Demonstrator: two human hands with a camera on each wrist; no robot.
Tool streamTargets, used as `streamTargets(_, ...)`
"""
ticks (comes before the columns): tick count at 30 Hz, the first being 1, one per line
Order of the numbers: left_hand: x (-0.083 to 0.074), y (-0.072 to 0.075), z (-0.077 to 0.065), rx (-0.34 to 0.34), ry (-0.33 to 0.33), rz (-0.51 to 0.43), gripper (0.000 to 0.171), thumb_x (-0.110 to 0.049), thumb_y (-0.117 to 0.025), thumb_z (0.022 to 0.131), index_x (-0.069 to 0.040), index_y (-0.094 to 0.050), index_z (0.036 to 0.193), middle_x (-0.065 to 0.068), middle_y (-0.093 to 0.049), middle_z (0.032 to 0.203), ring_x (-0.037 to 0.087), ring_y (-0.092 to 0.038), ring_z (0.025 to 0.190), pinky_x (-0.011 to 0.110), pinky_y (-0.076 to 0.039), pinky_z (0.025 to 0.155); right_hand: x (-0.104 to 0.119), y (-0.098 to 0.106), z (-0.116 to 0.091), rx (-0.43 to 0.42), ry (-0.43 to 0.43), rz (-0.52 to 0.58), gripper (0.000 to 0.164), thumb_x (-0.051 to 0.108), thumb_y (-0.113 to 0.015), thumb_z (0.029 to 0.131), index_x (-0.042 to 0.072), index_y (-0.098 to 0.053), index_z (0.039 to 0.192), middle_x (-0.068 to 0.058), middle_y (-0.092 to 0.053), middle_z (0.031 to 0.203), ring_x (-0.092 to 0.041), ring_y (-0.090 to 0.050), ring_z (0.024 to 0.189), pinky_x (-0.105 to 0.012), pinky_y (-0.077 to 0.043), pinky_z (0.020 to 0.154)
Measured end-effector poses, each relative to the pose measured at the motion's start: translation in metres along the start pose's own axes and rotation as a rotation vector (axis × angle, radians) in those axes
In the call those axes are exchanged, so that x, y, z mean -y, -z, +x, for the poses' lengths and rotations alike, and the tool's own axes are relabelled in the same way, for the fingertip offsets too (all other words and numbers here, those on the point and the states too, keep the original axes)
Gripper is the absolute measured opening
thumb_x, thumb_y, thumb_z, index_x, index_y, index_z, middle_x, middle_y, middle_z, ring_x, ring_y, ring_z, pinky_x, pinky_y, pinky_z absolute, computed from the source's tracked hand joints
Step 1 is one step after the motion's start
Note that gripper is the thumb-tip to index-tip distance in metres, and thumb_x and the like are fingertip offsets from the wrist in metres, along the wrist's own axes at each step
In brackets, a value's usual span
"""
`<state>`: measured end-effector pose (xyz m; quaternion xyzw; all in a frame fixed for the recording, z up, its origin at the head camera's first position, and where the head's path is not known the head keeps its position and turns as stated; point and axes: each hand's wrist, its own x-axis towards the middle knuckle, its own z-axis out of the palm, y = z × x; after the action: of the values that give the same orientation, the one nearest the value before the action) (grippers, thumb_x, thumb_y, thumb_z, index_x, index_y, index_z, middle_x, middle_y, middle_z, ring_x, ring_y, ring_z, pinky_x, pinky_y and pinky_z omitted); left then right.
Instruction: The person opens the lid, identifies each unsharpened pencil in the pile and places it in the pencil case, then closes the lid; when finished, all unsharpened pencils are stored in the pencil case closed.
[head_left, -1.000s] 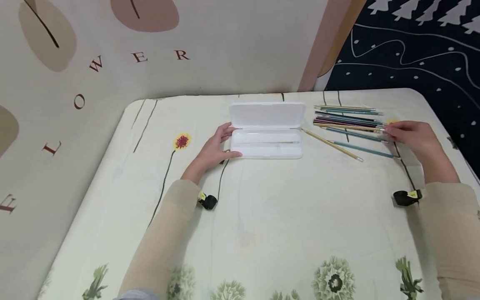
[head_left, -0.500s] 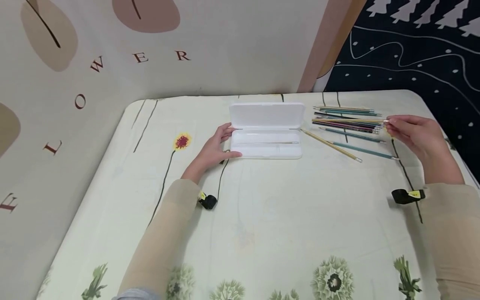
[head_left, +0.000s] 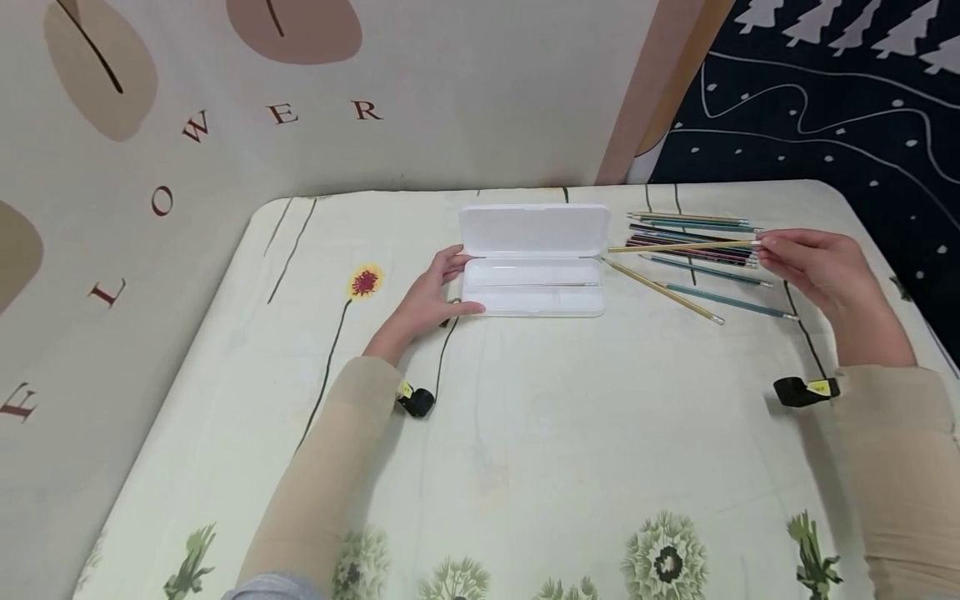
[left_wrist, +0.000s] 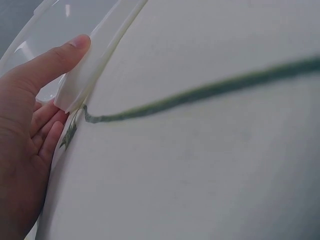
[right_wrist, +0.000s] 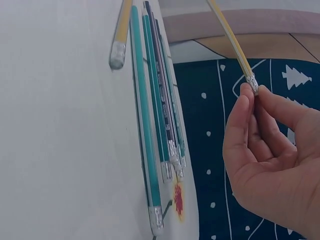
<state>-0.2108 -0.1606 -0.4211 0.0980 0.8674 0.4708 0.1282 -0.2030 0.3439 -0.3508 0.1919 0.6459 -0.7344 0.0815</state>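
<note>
An open white pencil case (head_left: 532, 312) stands at the back middle of the table, its lid (head_left: 534, 231) tipped up behind it. One thin pencil-like stick (head_left: 577, 285) lies inside. My left hand (head_left: 426, 302) holds the case's left end; in the left wrist view the thumb lies over the rim and the fingers sit at its side. Between thumb and fingertips my right hand (head_left: 828, 271) pinches a yellow pencil (head_left: 686, 247) by its metal-capped end. That pencil is raised above the pile, its far tip pointing at the case.
Several dark and teal pencils (head_left: 693, 223) lie in a loose pile right of the case. A second yellow pencil (head_left: 667, 292) and a teal pencil (head_left: 731, 301) lie slanted in front. A wall (head_left: 480, 100) rises behind the table's back edge.
My right hand has lifted the yellow pencil off the pile, then shifted it left towards the case. The left hand and the case have stayed in place.
</note>
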Motion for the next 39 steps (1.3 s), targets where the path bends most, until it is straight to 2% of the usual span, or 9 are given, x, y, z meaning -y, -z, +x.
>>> streamTargets(5,0.0,0.0,0.0,0.0,0.001,0.004,0.105,-0.027,-0.086,0.079,-0.018,-0.018,0.158,0.003,-0.039,0.158,0.024,-0.037,0.147,0.041,-0.025,0.126,-0.003,-0.005,0.002,0.033,0.027,-0.005,0.009,0.015,-0.082,0.08,0.018,-0.078,0.087,0.007,-0.073,0.082,-0.004,-0.071,0.076,-0.015,-0.06,0.069)
streamTargets(12,0.001,0.0,0.0,0.0,-0.003,0.01,0.105,-0.027,-0.086,0.079,-0.018,-0.017,0.158,0.003,-0.039,0.158,0.025,-0.037,0.147,0.042,-0.025,0.126,-0.007,-0.012,0.007,0.044,0.037,-0.037,0.009,0.011,-0.073,0.089,0.019,-0.078,0.091,0.007,-0.073,0.085,-0.004,-0.071,0.078,-0.015,-0.06,0.07)
streamTargets(21,-0.001,0.0,0.0,-0.004,0.003,0.016,0.104,-0.027,-0.086,0.079,-0.017,-0.018,0.158,0.003,-0.039,0.158,0.025,-0.037,0.147,0.04,-0.027,0.126,-0.009,-0.035,0.005,0.127,0.071,-0.062,0.008,0.012,-0.075,0.087,0.02,-0.078,0.088,0.007,-0.073,0.087,-0.003,-0.071,0.08,-0.014,-0.06,0.071)
streamTargets(27,-0.001,0.0,0.0,-0.005,0.006,0.017,0.105,-0.027,-0.086,0.079,-0.017,-0.018,0.158,0.003,-0.039,0.159,0.024,-0.037,0.147,0.04,-0.027,0.126,-0.011,-0.052,0.009,0.124,0.069,-0.132,0.015,0.011,-0.07,0.091,0.023,-0.078,0.087,0.012,-0.072,0.086,-0.001,-0.071,0.08,-0.014,-0.059,0.072)
streamTargets(32,-0.001,0.001,0.0,-0.003,0.003,0.015,0.105,-0.027,-0.086,0.079,-0.017,-0.018,0.158,0.003,-0.039,0.159,0.024,-0.037,0.147,0.041,-0.026,0.126,-0.014,-0.066,0.01,0.153,0.077,-0.171,0.011,0.014,-0.071,0.091,0.022,-0.078,0.09,0.013,-0.073,0.087,0.0,-0.071,0.081,-0.014,-0.059,0.073)
streamTargets(39,0.0,0.0,0.0,-0.004,0.01,0.014,0.104,-0.028,-0.086,0.079,-0.018,-0.018,0.158,0.003,-0.039,0.158,0.025,-0.037,0.147,0.041,-0.027,0.126,-0.02,-0.086,0.012,0.191,0.108,-0.311,0.011,0.017,-0.067,0.095,0.025,-0.075,0.094,0.016,-0.072,0.087,0.002,-0.07,0.083,-0.014,-0.059,0.077)
